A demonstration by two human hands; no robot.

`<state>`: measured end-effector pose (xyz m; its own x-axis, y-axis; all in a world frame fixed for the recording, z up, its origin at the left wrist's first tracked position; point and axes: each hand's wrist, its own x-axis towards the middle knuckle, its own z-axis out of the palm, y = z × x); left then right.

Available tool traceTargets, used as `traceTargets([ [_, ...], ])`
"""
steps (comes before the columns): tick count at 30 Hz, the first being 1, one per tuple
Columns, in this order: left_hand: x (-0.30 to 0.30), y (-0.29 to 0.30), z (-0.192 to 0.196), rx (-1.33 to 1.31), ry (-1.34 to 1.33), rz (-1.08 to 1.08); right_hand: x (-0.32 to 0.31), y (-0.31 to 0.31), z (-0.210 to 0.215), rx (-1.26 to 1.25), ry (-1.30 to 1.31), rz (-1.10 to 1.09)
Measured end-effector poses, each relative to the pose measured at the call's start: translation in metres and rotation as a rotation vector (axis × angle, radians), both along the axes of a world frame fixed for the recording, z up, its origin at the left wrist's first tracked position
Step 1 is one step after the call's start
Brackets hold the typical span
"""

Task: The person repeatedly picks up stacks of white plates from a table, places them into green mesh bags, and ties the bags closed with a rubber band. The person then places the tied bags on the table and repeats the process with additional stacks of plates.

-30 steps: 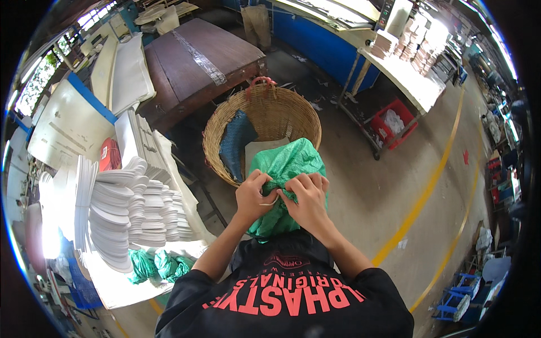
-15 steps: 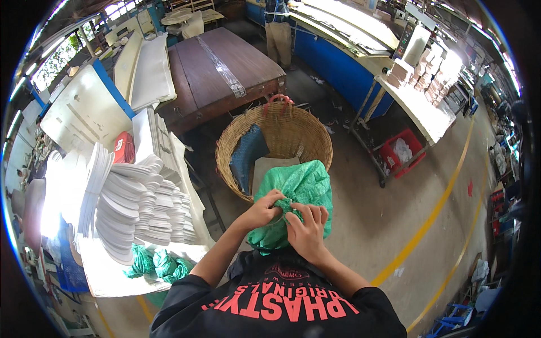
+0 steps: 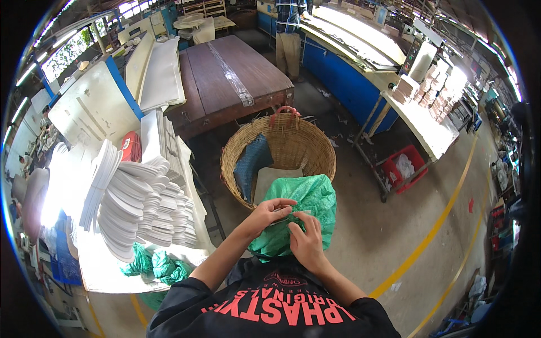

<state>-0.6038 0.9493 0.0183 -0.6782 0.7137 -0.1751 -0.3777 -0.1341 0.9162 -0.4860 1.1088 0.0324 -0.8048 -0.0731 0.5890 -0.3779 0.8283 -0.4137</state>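
A green woven plastic sack [image 3: 318, 197] sits in front of my body, against the near rim of a wicker basket [image 3: 315, 135]. Over the sack's gathered mouth, my left hand [image 3: 266, 217] has its thumb and fingers brought together in a pinch. Opposite it, my right hand [image 3: 307, 241] is closed with bent fingers, its fingertips near those of the left. A thin pale strand shows beside the left thumb. The fingers cover whatever they grip. Inside the basket are a blue woven sheet [image 3: 251, 163] and a flat pale piece.
Left, a white table [image 3: 107, 279] bears stacks of curved white pieces [image 3: 121, 208], bundled green sacks [image 3: 169, 267] and a red bundle [image 3: 131, 146]. Ahead are a brown wooden table [image 3: 242, 62] and a standing person [image 3: 288, 42]. A red crate [image 3: 406, 169] sits under the right bench.
My left fingers have loosened from their grip on the bunched sack neck and now reach across it. The right hand has shifted slightly down. The whole view has tilted a little.
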Motion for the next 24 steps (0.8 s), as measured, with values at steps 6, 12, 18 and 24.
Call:
traceTargets([
  [6, -0.014, 0.004, -0.001, -0.234, 0.069, -0.04, 0.004, 0.004, -0.005, -0.079, -0.035, 0.163],
  [12, -0.014, -0.002, -0.002, -0.149, 0.097, -0.106, 0.008, 0.009, -0.013, -0.074, -0.076, 0.209],
  [18, -0.004, 0.0, 0.003, -0.095, 0.043, -0.01, 0.012, 0.01, -0.008, 0.087, 0.06, -0.066],
  [24, -0.002, -0.003, 0.006, -0.074, 0.065, -0.04, 0.012, 0.012, -0.011, 0.027, 0.019, -0.073],
])
